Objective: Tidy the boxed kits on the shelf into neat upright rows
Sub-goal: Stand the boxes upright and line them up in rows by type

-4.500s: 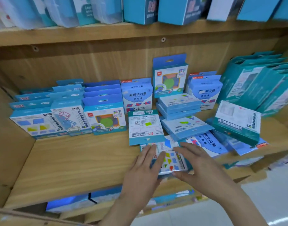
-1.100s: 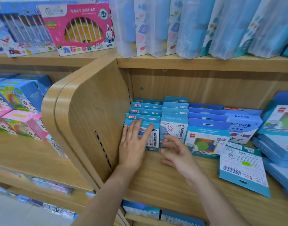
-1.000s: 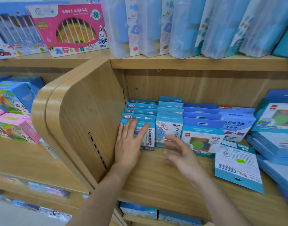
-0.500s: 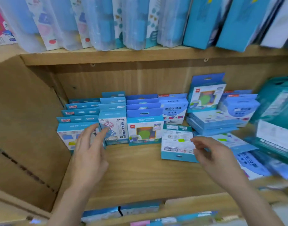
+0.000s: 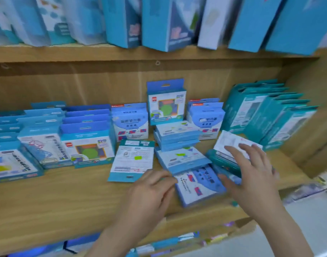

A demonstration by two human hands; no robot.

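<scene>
Reached in from the bottom edge with two bare hands, low over the front of a wooden shelf [image 5: 66, 201]. Held the left hand [image 5: 151, 193] knuckles up, fingers loosely bent and gripping nothing, fingertips at the left edge of a flat blue kit [image 5: 197, 186] that lay face up at the shelf's front lip. Spread the right hand [image 5: 251, 179] wide, fingers straight, grasping nothing, thumb beside that same kit's right edge. Stretched its fingertips over the white face of a teal box [image 5: 231, 145] lying tilted on other loose kits. Could not tell through the motion blur whether they touched it.

Found, just behind the left hand, a white-and-blue kit [image 5: 133, 160] lying flat with its hang tab toward the front. Saw to its right another flat blue kit [image 5: 183, 158], overlapping the near one, and behind that a short stack of flat kits [image 5: 175, 136].

Noted neat upright rows [image 5: 88, 145] of blue kits filling the left half of the shelf, front faces outward. Made out, further back, one green-circle kit [image 5: 166, 101] standing tall behind the stack, flanked by upright blue kits [image 5: 130, 121]. Saw teal boxes [image 5: 266, 115] leaning in a row at the far right. Glimpsed, above all this, blurred blue boxes [image 5: 159, 21] on an upper shelf.
</scene>
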